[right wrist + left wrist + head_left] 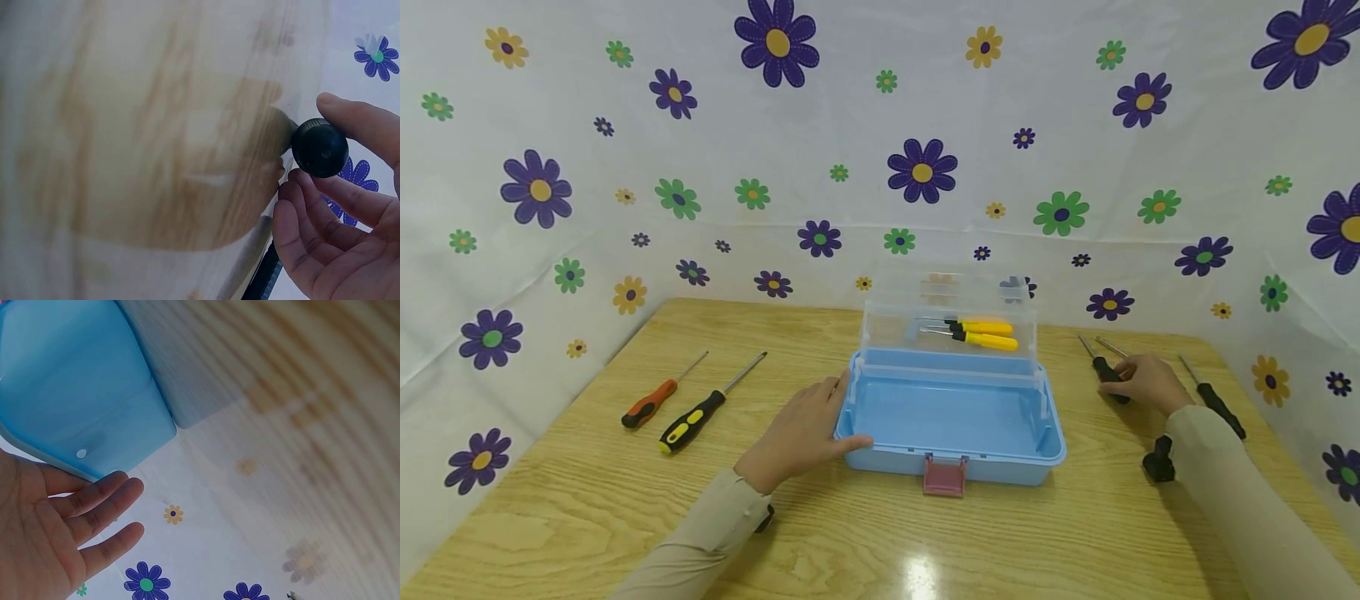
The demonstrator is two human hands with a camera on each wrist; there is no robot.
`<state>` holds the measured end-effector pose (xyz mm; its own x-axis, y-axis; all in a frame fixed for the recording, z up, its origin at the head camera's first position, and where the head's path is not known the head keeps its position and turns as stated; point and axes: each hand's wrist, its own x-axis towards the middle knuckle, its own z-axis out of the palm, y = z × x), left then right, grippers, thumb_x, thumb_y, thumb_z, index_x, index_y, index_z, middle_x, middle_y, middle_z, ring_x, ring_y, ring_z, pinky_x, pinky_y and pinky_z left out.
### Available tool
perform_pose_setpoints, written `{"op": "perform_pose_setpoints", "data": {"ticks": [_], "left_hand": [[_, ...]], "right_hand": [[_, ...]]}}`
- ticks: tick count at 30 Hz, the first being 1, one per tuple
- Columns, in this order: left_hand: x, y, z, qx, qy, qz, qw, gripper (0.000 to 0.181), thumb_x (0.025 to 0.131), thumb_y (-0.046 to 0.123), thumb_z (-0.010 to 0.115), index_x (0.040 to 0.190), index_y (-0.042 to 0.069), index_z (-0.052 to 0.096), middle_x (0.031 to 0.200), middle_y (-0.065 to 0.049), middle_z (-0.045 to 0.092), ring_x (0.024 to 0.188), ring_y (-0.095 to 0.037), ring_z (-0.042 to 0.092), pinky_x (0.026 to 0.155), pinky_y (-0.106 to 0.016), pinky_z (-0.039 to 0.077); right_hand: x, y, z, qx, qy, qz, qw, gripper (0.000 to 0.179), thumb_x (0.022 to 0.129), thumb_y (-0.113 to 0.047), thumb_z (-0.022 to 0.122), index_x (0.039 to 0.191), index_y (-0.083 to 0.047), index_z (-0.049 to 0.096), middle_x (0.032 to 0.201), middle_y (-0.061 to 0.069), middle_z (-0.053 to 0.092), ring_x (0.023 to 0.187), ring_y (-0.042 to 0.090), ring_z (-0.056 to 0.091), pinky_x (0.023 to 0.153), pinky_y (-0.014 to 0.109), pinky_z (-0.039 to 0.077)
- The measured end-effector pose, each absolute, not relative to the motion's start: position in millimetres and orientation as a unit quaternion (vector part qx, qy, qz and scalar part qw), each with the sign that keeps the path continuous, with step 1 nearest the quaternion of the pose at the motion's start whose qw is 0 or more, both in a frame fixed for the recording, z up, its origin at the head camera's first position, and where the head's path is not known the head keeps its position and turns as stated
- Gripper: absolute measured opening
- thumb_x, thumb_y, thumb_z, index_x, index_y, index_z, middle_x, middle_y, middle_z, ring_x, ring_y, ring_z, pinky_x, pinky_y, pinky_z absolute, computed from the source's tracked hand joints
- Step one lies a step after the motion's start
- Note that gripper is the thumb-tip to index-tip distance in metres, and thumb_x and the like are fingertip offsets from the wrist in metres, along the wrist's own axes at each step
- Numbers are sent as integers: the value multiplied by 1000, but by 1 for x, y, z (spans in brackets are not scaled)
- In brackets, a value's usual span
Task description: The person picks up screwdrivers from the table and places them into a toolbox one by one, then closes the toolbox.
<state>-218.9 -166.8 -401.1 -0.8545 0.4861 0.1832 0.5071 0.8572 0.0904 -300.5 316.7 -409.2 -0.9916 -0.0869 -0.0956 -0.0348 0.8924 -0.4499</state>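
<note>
My right hand, at the right of the head view, pinches a dark-handled screwdriver lying on the table. The thumb is on one side of the smooth, rounded handle end and the curled fingers on the other, with only the handle's thickness between them. Just beside it another slim metal shaft shows, the rest hidden by my hand. Nearer the right edge lies a screwdriver with a long black handle.

My left hand, fingers loosely extended and thumb spread away, rests against the left end of a glossy blue plastic toolbox at the middle of the frame, gripping nothing. The box is a rounded rectangle with a pink latch and a raised lid of clear plastic. Two screwdrivers with yellow handles show at the lid; whether inside or behind it, I cannot tell.

At left lie an orange-and-black screwdriver and a thicker black-and-yellow one. The table has streaky wood grain; behind hangs creased white cloth printed with flowers.
</note>
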Motion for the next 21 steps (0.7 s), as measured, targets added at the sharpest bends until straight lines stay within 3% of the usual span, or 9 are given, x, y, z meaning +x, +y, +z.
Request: {"op": "perform_pose_setpoints", "data": {"ticks": [10,21], "left_hand": [[-220,-167,-402,-266,-958,-66,84,101,83,70,49,144,-8,27,132,-24,51,116,-34,55,99,-47,44],[-218,-166,-399,-258,-961,-68,75,98,83,63,55,144,-8,27,132,-24,50,116,-34,55,100,-48,44]], "right_hand": [[-300,319,-409,-38,968,-238,68,55,83,-26,69,114,17,55,110,35,58,97,46,57,81,52,49],[-304,327,-410,-61,964,-246,75,48,82,-19,69,116,13,56,111,37,57,99,49,57,81,54,50]]}}
